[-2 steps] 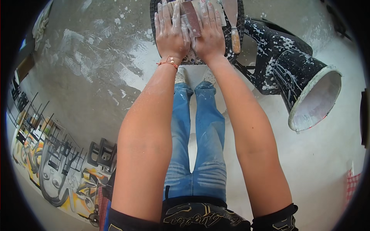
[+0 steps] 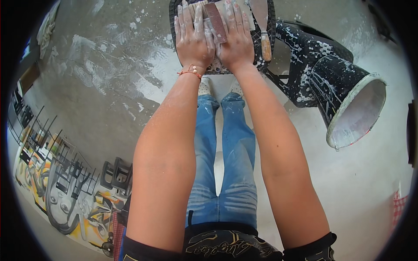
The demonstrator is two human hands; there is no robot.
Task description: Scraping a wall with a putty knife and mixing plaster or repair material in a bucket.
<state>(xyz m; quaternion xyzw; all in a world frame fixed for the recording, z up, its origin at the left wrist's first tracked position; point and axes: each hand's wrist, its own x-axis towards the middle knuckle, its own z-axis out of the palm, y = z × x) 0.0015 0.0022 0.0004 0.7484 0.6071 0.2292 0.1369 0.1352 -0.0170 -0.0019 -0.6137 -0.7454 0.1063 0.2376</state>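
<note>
Both hands lie flat, side by side, on a black seat or stool top (image 2: 273,26) dusted white. My left hand (image 2: 194,41) has its fingers stretched forward, whitened with powder. Beside it my right hand (image 2: 237,39) is also flat, fingers extended and dusty. Between the two hands rests a reddish-brown strip (image 2: 215,21) that looks like sandpaper, touching the right hand's thumb side. Pale pieces partly show under and between the fingers; I cannot make out their kind. Right of my right hand lies a putty knife (image 2: 266,45) with a worn wooden handle.
A black bucket (image 2: 335,82), whitish inside and spattered outside, is at the right by a spattered black plastic chair (image 2: 300,56). White splashes mark the grey floor (image 2: 109,87). Black racks (image 2: 48,143) and a colourful mural (image 2: 82,213) are at lower left.
My right forearm and elbow have shifted slightly to the left. Both hands, the reddish-brown strip and the putty knife stay practically where they were.
</note>
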